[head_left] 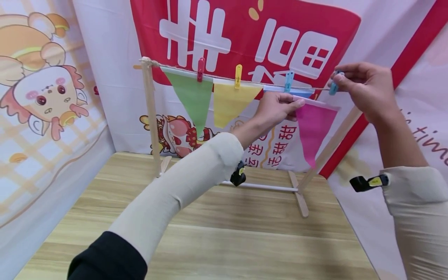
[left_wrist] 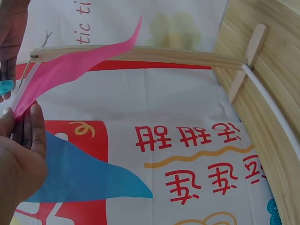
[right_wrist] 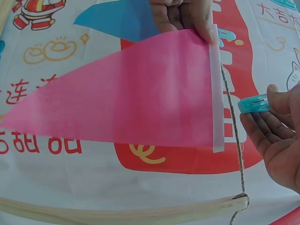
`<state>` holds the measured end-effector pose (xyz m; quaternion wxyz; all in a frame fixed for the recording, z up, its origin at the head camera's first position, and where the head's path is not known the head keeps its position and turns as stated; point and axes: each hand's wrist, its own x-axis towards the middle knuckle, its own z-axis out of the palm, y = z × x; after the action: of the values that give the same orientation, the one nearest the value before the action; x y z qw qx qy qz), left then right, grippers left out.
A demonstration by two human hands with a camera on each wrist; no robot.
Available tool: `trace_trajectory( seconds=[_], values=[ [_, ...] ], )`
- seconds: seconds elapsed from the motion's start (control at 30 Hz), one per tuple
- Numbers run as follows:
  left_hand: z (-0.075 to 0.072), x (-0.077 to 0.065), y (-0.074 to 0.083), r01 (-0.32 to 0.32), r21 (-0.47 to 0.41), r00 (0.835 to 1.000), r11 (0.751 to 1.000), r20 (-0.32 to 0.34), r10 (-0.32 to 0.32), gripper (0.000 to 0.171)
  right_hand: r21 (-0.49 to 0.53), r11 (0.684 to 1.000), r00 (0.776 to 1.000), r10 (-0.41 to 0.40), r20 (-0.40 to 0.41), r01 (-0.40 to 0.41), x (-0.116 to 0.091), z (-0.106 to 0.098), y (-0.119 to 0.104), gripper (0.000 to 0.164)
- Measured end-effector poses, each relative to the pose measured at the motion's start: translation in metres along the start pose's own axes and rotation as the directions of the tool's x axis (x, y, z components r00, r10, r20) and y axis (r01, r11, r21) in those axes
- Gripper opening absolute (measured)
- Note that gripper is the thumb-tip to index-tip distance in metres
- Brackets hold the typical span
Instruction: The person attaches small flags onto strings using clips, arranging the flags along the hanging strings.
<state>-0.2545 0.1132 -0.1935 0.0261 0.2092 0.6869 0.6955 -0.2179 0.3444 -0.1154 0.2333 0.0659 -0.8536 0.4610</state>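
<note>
My left hand pinches the white top strip of a pink pennant at its left corner; the pennant hangs point down just below the twine. Between thumb and fingers, my right hand holds a light blue clothespin, its tip close beside the twine in the right wrist view. A blue pennant, partly hidden by my left hand in the head view, hangs under another blue clothespin. Further left, a yellow clothespin holds a yellow pennant, and a red clothespin a green pennant.
The twine runs between a left wooden post and a right wooden post. A white rod joins the posts low down, above the wood-grain table. Printed cloth stands behind and at both sides.
</note>
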Motion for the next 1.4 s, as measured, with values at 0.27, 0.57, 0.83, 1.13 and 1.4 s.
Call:
trace_trajectory(
  seconds=[0.27,0.57,0.83,1.13,1.4],
  values=[
    [0.006,0.006,0.004,0.015,0.005,1.000,1.000,0.014,-0.015,0.032,0.002,1.000,1.000,0.017,0.001,-0.017,0.002,-0.001,-0.002,0.053],
    [0.013,0.006,0.006,0.057,-0.091,0.998,0.994,-0.030,-0.060,0.032,0.006,0.999,0.998,0.047,-0.030,-0.047,0.004,-0.002,0.000,0.056],
    [0.018,0.008,0.003,0.050,-0.139,0.996,0.989,-0.066,-0.060,0.032,0.085,0.995,0.998,0.048,-0.051,-0.044,0.009,-0.003,-0.001,0.055],
    [0.031,0.012,0.007,0.076,-0.135,0.994,0.988,-0.068,-0.085,0.033,0.100,0.994,0.998,0.047,-0.046,-0.042,0.011,-0.009,-0.003,0.050],
    [0.039,0.015,0.008,0.073,-0.127,0.994,0.989,-0.073,-0.083,0.032,0.070,0.997,0.999,0.038,-0.039,-0.035,0.009,-0.009,0.000,0.047]
  ],
)
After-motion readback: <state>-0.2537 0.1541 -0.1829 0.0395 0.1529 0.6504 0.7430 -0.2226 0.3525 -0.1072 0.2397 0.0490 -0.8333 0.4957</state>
